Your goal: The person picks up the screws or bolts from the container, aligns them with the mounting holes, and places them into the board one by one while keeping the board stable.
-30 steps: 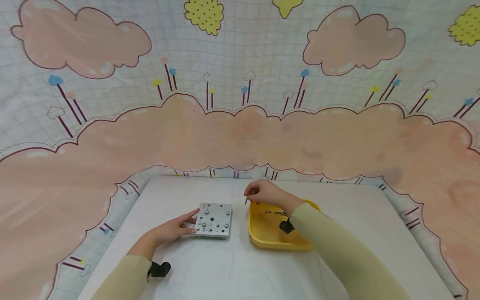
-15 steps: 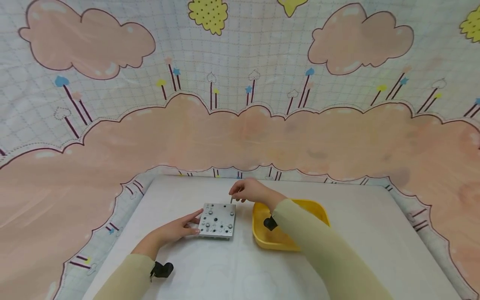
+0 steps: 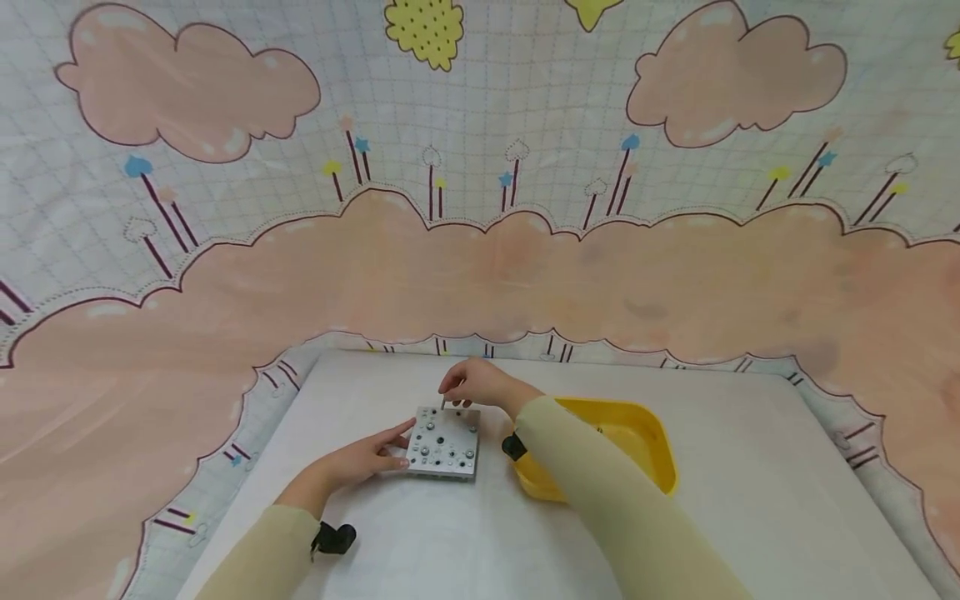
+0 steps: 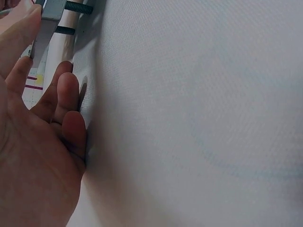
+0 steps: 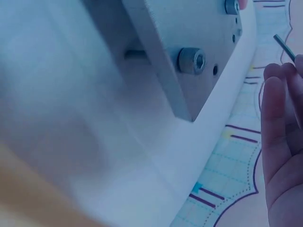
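A square metal plate [image 3: 445,442] studded with screws lies on the white table [image 3: 420,533]. My left hand [image 3: 384,451] holds its left edge, thumb on top and fingers alongside. In the left wrist view the plate's edge [image 4: 51,10] and screw threads [image 4: 78,7] show above the fingers [image 4: 68,97]. My right hand [image 3: 452,390] pinches a thin hex key [image 3: 442,403] pointing down at the plate's far left corner. The right wrist view shows the plate [image 5: 199,23], a socket-head screw [image 5: 191,60], the hex key's tip [image 5: 284,46] and my fingers [image 5: 279,123].
A yellow tray [image 3: 637,433] stands right of the plate, partly hidden by my right sleeve [image 3: 600,500]. A cloud-patterned cloth [image 3: 480,250] hangs behind the table and drapes round its edges.
My right hand has moved left from above the yellow tray to the plate's far left corner, carrying the hex key. The left hand has stayed on the plate.
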A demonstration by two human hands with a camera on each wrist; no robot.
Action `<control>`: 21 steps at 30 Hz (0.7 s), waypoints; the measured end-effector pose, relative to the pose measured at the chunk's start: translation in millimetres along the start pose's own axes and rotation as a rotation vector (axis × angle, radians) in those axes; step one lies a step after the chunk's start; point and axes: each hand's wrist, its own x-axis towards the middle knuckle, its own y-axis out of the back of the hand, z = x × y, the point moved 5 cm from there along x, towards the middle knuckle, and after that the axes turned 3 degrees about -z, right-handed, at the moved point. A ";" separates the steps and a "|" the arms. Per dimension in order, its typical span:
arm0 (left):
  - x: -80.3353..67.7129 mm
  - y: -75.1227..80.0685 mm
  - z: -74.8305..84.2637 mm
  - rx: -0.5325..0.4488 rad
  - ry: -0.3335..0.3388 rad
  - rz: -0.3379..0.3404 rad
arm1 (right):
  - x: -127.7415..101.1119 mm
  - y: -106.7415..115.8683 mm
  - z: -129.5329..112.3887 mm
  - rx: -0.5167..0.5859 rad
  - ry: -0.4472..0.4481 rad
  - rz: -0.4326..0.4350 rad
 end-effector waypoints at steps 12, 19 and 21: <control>-4.4 -1.2 1.3 0.035 -0.011 0.004 | 18.9 -18.0 -2.4 -0.137 -0.051 0.023; -5.6 -1.0 -0.3 0.029 -0.015 0.009 | 22.1 -24.7 -1.0 -0.157 -0.078 0.049; -6.0 -0.8 -0.8 0.020 -0.016 0.010 | 23.8 -26.0 -1.5 -0.162 -0.081 0.048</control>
